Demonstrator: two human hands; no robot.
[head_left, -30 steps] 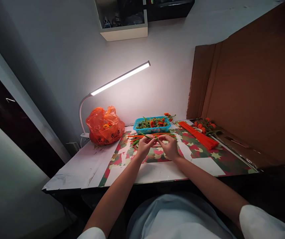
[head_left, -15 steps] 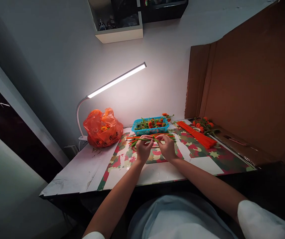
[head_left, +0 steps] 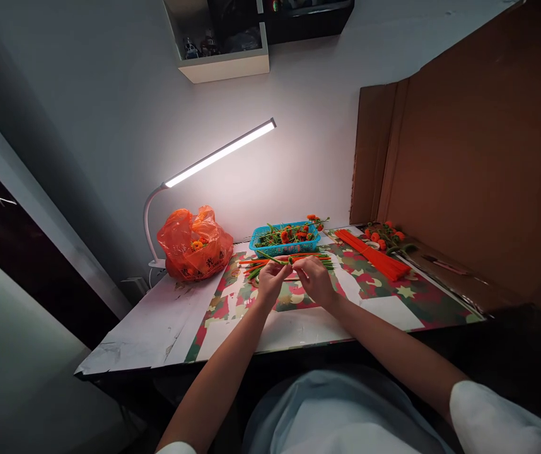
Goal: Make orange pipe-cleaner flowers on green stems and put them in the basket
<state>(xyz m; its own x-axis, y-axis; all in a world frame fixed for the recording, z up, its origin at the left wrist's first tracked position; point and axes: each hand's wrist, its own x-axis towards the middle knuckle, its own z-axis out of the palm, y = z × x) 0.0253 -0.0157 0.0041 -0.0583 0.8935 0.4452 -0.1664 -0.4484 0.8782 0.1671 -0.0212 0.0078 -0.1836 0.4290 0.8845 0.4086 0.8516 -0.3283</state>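
A green pipe cleaner (head_left: 270, 256) is pinched between my two hands, its free end sticking out up and to the left. My left hand (head_left: 272, 282) has its fingers closed on it near the middle. With fingertips together, my right hand (head_left: 316, 280) grips the same piece where it bunches into a small green knot. Behind and under the hands lies a spread of orange and green pipe cleaners (head_left: 326, 260). Just beyond stands a blue basket (head_left: 258, 250) of orange flowers with green stems.
A red plastic bag (head_left: 197, 252) sits left, by a lit desk lamp (head_left: 221, 154). On the right lie an orange pipe cleaner bundle (head_left: 377, 257) and more orange flowers (head_left: 381, 243). A tall cardboard sheet (head_left: 459, 170) walls the table's right side.
The green pipe cleaner's left end, lying nearly level before, now angles up to the left. My right hand's fingers have curled in closer to the left hand.
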